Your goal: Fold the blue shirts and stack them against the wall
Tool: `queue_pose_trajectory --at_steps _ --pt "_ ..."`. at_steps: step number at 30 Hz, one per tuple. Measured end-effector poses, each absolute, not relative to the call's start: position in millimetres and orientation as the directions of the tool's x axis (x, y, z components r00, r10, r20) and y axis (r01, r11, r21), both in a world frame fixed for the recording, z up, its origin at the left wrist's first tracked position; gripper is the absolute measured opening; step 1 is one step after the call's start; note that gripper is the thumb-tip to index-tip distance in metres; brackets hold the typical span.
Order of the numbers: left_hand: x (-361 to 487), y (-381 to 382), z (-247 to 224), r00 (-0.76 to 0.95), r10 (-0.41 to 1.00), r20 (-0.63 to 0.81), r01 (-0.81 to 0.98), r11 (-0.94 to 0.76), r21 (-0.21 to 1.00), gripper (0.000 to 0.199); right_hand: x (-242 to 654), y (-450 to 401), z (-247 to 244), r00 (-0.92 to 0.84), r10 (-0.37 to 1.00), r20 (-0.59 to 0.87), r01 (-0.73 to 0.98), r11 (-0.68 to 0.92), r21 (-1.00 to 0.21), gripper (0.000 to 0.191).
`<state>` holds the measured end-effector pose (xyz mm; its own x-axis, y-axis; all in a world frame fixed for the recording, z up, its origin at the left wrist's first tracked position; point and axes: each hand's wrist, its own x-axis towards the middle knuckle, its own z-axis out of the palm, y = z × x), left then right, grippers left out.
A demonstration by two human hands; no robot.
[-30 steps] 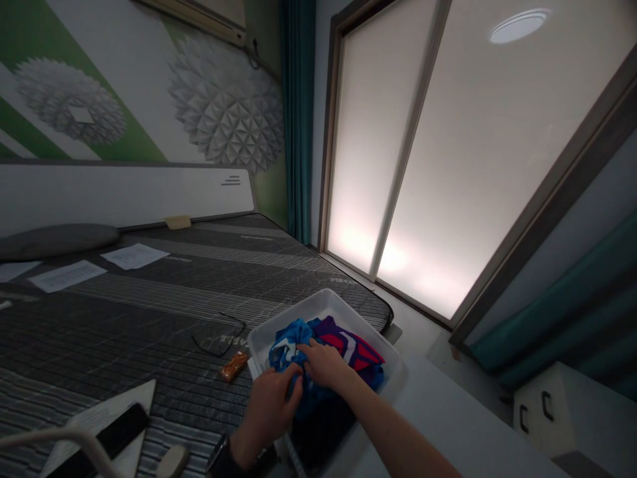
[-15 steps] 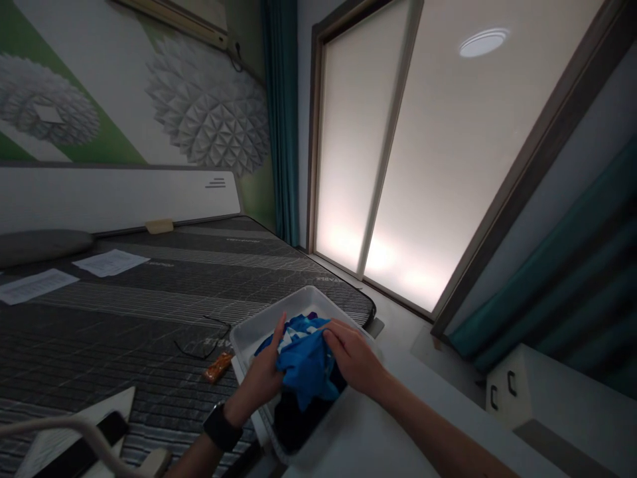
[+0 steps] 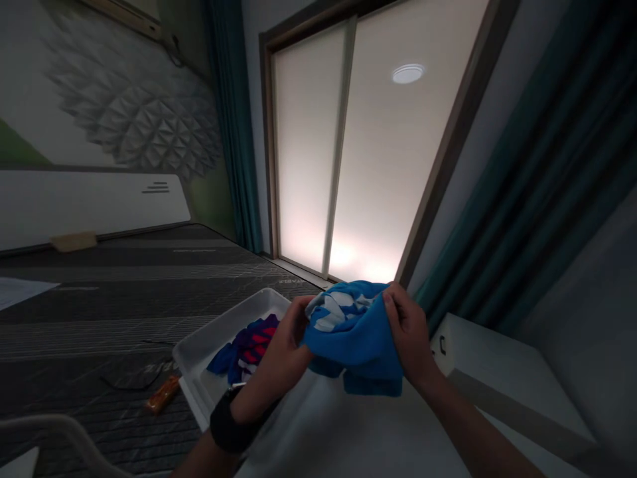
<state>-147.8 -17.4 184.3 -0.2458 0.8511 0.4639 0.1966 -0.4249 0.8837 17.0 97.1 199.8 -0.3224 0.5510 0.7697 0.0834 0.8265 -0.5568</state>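
A blue cloth garment [image 3: 355,345] with a white-patterned inner side is stretched between my two hands, to the right of the bin. My left hand [image 3: 286,348] is closed on its left edge, thumb toward me. Its right edge is gripped by my right hand [image 3: 411,328], with the fingers pinched at the top. Which kind of garment it is, I cannot tell. Behind my left wrist stands a white plastic bin [image 3: 194,348]. Crumpled purple, red and blue clothes [image 3: 251,345] lie inside it, partly hidden by my left arm.
The bin stands at the edge of a dark striped mattress [image 3: 124,285]. On the mattress are an orange wrapped packet [image 3: 162,395], thin black-framed glasses [image 3: 132,387] and a white paper [image 3: 22,291]. A white cabinet [image 3: 497,365] stands at the right, below teal curtains [image 3: 527,179].
The blue garment has been lifted out of the bin and moved right, spread wider between both hands. Purple and red clothes in the bin are now uncovered. The view has turned right.
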Motion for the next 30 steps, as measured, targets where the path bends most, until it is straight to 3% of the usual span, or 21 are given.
queue_pose_trajectory --at_steps 4,10,14,16,19,24,27,30 --pt "-102.4 -0.1 156.7 -0.088 0.916 0.392 0.091 -0.384 0.919 0.044 72.7 105.7 180.4 -0.32 0.598 0.735 0.212 0.802 -0.559 0.033" --pt "-46.4 30.3 78.7 0.148 0.968 0.205 0.017 -0.209 0.978 0.029 148.0 111.4 86.2 -0.341 0.748 0.57 0.487 0.658 -0.574 0.035" --pt "-26.1 43.7 35.0 0.257 0.951 0.174 0.093 -0.204 0.975 0.043 196.7 102.9 32.9 -0.347 0.831 0.436 0.636 0.55 -0.542 0.035" --pt "-22.1 46.5 21.5 0.249 0.947 0.203 0.244 -0.264 0.933 0.046 220.1 95.8 17.2 -0.314 0.864 0.394 0.647 0.498 -0.577 0.036" --pt "-19.9 46.4 11.1 0.208 0.937 0.28 0.442 -0.346 0.828 0.032 248.1 82.4 4.9 -0.228 0.916 0.331 0.615 0.399 -0.68 0.035" --pt "-19.4 39.0 10.8 0.186 0.934 0.304 0.51 -0.356 0.783 0.024 265.7 50.3 -10.8 -0.032 0.94 0.34 0.55 0.301 -0.779 0.031" --pt "-20.6 34.9 10.4 0.139 0.955 0.262 0.497 -0.296 0.816 0.033 263.1 26.0 -25.5 0.083 0.916 0.392 0.575 0.277 -0.77 0.031" --pt "-22.1 34.2 7.0 0.092 0.973 0.212 0.495 -0.23 0.838 0.036 255.3 6.7 -37.4 -0.088 0.904 0.419 0.662 0.367 -0.653 0.056"
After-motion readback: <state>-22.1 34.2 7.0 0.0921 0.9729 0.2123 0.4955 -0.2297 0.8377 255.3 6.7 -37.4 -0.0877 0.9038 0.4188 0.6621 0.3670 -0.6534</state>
